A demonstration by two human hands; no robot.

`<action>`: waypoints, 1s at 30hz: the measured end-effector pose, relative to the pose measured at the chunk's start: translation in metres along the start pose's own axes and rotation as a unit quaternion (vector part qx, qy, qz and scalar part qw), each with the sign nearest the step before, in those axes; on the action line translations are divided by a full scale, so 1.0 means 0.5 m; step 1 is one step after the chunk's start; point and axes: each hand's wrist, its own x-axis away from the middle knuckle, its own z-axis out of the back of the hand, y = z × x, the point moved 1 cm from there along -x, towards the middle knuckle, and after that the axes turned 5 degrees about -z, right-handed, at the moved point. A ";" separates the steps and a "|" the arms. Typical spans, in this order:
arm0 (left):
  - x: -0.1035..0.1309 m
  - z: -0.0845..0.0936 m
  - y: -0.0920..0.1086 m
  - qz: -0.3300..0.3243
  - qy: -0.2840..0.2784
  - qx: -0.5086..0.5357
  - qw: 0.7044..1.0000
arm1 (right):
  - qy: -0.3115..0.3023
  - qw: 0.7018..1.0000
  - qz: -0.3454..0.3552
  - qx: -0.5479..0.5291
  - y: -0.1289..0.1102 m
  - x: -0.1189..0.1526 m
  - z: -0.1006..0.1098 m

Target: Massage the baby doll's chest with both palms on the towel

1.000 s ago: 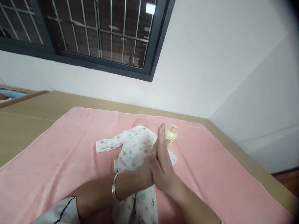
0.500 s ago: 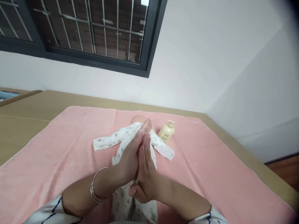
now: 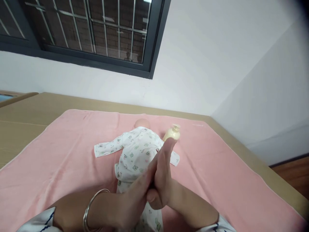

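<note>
My left hand (image 3: 135,199), with a silver bangle at the wrist, is pressed palm to palm against my right hand (image 3: 164,174). The fingers of both are stretched out and point away from me; my left hand is slightly blurred. No object shows between the palms. Beneath them lies a doll (image 3: 140,149) in a white patterned outfit, its round head (image 3: 142,123) at the far end and its sleeves spread. The hands hide part of its body and its right-side sleeve. A pale yellow pump bottle (image 3: 173,132) rests right of the head, its lower part hidden by my fingertips.
A pink blanket (image 3: 79,141) covers much of the wooden surface (image 3: 60,101). Behind it rises a white wall (image 3: 188,64) with a dark-framed, barred window (image 3: 116,61). Brown wood (image 3: 293,172) shows at the right edge.
Both hands, still pressed together, have come lower and nearer to me, with the fingertips shifted right. More of the doll's torso shows, while the bottle's lower part is now covered.
</note>
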 end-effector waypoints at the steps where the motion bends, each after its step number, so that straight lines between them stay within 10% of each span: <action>1: 0.005 0.004 0.010 -0.010 0.011 -0.003 1.000 | -0.009 1.000 0.028 0.003 -0.004 0.008 -0.007; 11: -0.090 0.082 0.085 -0.125 0.272 -0.023 0.954 | -0.204 0.968 -0.029 -0.142 -0.033 0.023 -0.054; 17: -0.133 0.173 0.006 -0.153 0.356 -0.093 0.917 | -0.161 0.947 -0.137 -0.242 0.003 0.003 -0.030; 22: -0.169 0.236 -0.089 -0.059 0.399 -0.240 0.883 | -0.183 0.942 -0.265 -0.098 0.082 0.008 -0.085; 30: -0.170 0.270 -0.184 -0.045 0.352 -0.364 0.861 | -0.316 0.918 -0.200 0.131 0.167 0.038 -0.153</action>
